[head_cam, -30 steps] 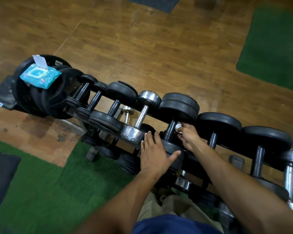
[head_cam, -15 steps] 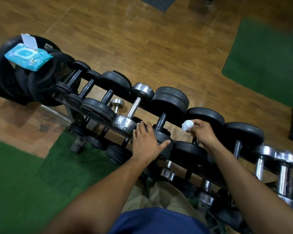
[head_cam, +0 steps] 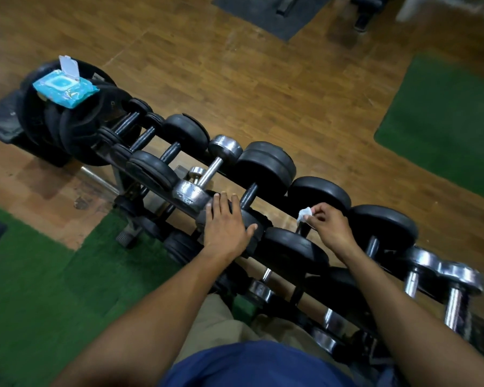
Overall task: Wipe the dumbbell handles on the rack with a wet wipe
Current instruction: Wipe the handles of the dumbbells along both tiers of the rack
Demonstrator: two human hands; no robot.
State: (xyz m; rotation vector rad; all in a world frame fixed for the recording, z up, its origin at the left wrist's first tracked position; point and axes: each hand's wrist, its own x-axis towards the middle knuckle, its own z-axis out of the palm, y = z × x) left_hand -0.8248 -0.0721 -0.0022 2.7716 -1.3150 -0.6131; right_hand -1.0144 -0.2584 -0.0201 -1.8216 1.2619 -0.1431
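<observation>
Dumbbell handle (head_cam: 302,229) mostly behind right hand (head_cam: 329,229)

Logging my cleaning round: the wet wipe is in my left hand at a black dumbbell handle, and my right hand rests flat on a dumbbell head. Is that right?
Not quite: the hands are swapped. The head view shows the wet wipe pinched in your right hand at a black dumbbell handle, while your left hand rests flat on a dumbbell head.
</observation>
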